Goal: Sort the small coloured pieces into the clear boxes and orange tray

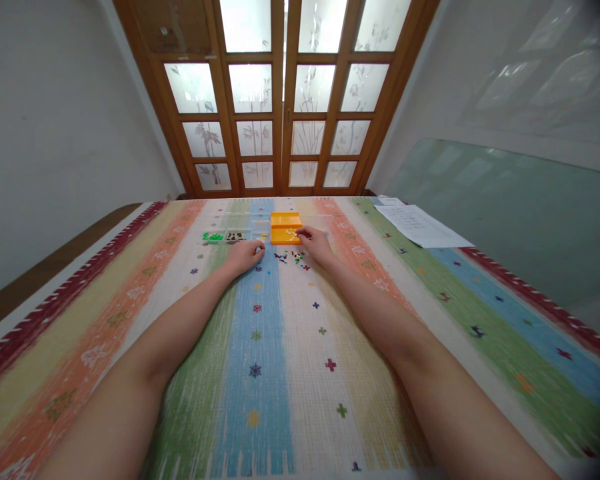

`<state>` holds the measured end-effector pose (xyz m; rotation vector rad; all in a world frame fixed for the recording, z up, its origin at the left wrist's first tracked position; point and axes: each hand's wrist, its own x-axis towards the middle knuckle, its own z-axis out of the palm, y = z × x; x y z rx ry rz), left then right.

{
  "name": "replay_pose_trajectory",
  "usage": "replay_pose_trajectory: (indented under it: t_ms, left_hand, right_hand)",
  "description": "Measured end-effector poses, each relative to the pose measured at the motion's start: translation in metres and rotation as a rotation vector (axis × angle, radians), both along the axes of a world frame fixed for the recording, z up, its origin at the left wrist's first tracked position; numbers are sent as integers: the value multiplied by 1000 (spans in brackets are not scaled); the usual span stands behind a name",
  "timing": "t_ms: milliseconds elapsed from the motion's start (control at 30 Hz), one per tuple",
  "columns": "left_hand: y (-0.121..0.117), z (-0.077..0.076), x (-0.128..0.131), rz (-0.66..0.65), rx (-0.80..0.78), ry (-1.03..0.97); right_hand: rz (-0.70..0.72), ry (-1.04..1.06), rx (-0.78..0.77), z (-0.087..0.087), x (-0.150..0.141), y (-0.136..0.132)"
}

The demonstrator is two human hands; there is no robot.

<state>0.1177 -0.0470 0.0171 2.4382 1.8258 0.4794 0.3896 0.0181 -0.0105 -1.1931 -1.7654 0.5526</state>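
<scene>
An orange box [286, 219] with its lid raised stands at the far middle of the table, and small pale pieces lie inside it. My right hand [318, 244] is at its right edge, thumb and fingertips pinched over the pale pieces; anything between them is too small to make out. My left hand [247, 257] rests closed in front of a clear tray, its fingertips pressed together just below a few yellow pieces [263, 237]. Green pieces [213, 237] and dark brown pieces [235, 236] sit in compartments to the left. Mixed small pieces [282, 257] lie loose on the cloth between my hands.
A striped tablecloth [260, 400] covers the table. White printed sheets [420, 225] lie at the far right. Behind the table stands a wooden door with glass panes [253, 137]. A pale green glass panel [505, 200] is on the right.
</scene>
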Motion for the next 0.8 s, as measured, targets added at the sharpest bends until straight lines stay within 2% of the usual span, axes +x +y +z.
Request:
replay_pose_trajectory:
  t_ms: [200, 333, 667, 800]
  left_hand:
    - [-3, -1, 5, -70, 25, 34]
    - [-4, 1, 6, -52, 7, 36]
    - [-5, 1, 8, -79, -5, 27]
    - [-5, 1, 7, -76, -12, 32]
  right_hand:
    - [172, -428, 114, 8, -9, -16]
    - [199, -578, 140, 12, -15, -24]
    - [136, -627, 155, 12, -17, -29]
    - [168, -595, 185, 14, -18, -31]
